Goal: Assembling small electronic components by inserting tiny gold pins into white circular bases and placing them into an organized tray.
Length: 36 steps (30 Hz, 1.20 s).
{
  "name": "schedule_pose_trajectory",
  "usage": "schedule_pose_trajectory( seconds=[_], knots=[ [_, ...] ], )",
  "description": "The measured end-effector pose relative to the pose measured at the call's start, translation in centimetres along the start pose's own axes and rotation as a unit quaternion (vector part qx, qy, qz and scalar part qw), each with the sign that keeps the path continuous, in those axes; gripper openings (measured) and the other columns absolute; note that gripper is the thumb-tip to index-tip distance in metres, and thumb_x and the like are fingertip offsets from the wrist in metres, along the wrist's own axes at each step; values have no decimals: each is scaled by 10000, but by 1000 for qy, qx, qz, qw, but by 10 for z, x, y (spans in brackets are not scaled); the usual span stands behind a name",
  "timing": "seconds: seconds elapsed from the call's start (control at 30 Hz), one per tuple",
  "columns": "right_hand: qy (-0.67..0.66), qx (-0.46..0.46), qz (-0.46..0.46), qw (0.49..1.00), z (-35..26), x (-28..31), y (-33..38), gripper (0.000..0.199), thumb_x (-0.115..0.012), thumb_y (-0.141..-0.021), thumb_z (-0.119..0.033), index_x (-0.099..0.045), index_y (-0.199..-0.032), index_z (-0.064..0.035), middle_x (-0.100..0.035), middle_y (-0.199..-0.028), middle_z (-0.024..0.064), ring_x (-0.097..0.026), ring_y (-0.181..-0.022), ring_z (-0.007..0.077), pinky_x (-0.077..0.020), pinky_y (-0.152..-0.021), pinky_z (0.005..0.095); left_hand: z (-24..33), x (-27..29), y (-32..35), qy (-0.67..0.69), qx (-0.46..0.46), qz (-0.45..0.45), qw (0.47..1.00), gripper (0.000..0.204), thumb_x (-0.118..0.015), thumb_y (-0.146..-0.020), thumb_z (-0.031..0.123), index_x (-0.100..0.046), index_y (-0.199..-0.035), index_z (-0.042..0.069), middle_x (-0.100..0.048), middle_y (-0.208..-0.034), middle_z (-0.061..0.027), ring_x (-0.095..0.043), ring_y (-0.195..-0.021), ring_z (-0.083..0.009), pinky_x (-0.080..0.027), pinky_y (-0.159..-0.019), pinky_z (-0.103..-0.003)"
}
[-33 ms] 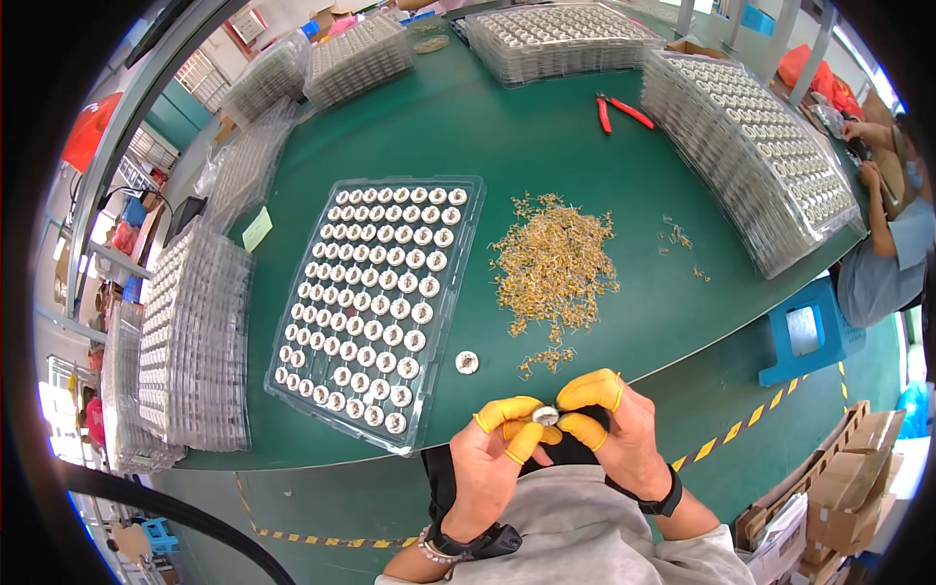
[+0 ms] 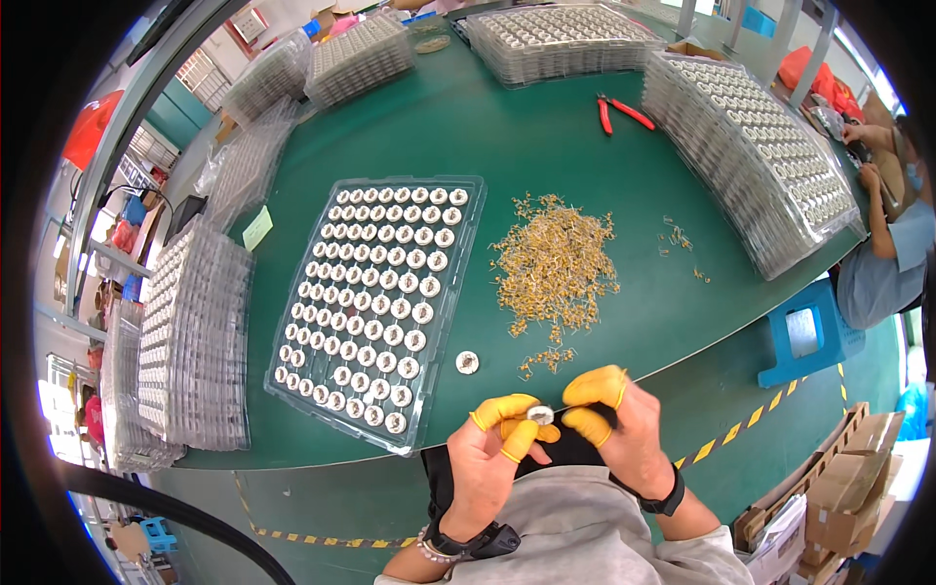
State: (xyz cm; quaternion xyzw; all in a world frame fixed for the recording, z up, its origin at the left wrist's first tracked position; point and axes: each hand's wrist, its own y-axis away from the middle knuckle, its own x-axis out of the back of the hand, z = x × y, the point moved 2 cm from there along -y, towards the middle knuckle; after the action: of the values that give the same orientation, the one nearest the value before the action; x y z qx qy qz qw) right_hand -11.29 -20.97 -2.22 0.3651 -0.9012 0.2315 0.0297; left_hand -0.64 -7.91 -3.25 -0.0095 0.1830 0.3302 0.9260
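Note:
My left hand [image 2: 487, 458], with yellow finger cots, pinches a small round white part [image 2: 540, 415] with a grey centre above the table's near edge. Just right of it is my right hand [image 2: 624, 429], also in yellow finger cots. Its thumb and forefinger stand slightly apart, and nothing shows clearly between them. A similar round part [image 2: 467, 363] lies alone on the green table. To its left, a clear plastic tray [image 2: 472, 210] holds rows of these parts, with a gap in a lower row. Small yellow components with wire leads form a pile [image 2: 554, 263] ahead of my hands.
Stacked trays of round parts stand at left [image 2: 195, 341], far back [image 2: 561, 39] and right [image 2: 751, 156]. Red-handled pliers [image 2: 624, 114] lie near the right stack. A blue stool [image 2: 809, 331] and a seated person [image 2: 887, 244] are beyond the right edge.
My right hand has drawn slightly to the right, away from the round part. My left hand has shifted a little left with the part still in its fingers.

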Motion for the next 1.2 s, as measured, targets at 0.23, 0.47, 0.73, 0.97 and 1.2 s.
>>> schedule_pose_trajectory(
  seconds=[0.23, 0.47, 0.73, 0.97, 1.2],
  knots=[
    [340, 113, -12, 934, 17, 9, -30, 173, -722, -722, -16, -650, -878, -42, -546, -791, 92, -525, -750, 294, -433, -664, 399, 3, 5, -6, 36, 20, 1, 999, 219, -521, -988, 84, -563, -1166, -35, -633, -940, -140, -674, -784, -218, -561, -554, -279],
    [370, 128, -66, 918, 14, 13, -41, 183, -754, -708, -71, -629, -840, -52, -527, -772, 92, -506, -726, 287, -416, -643, 389, 3, 2, -8, 93, 41, 5, 995, 218, -501, -989, 93, -538, -1172, -22, -620, -967, -156, -673, -758, -242, -546, -503, -284],
    [262, 24, -36, 964, 15, 30, -29, 163, -718, -719, 11, -592, -813, -30, -582, -757, 87, -559, -679, 244, -455, -622, 350, 5, -2, -8, 78, 61, -23, 995, 227, -475, -1008, 94, -513, -1201, -19, -615, -1007, -179, -669, -809, -233, -568, -576, -292],
    [-195, -191, -27, 962, 7, 20, -7, 134, -657, -851, 21, -574, -956, 12, -600, -873, 21, -555, -783, 78, -474, -706, 239, 2, -10, -7, 43, 62, -53, 996, 217, -499, -998, 76, -530, -1186, -27, -618, -1010, -172, -674, -800, -232, -581, -585, -305],
    [-124, -160, -41, 978, 3, 7, 7, 127, -665, -820, 22, -582, -913, 0, -599, -793, 22, -543, -703, 91, -459, -654, 236, 0, -11, -4, 40, 67, -40, 996, 204, -618, -923, 14, -574, -1104, -69, -646, -968, -140, -677, -795, -206, -592, -587, -306]
  ],
)
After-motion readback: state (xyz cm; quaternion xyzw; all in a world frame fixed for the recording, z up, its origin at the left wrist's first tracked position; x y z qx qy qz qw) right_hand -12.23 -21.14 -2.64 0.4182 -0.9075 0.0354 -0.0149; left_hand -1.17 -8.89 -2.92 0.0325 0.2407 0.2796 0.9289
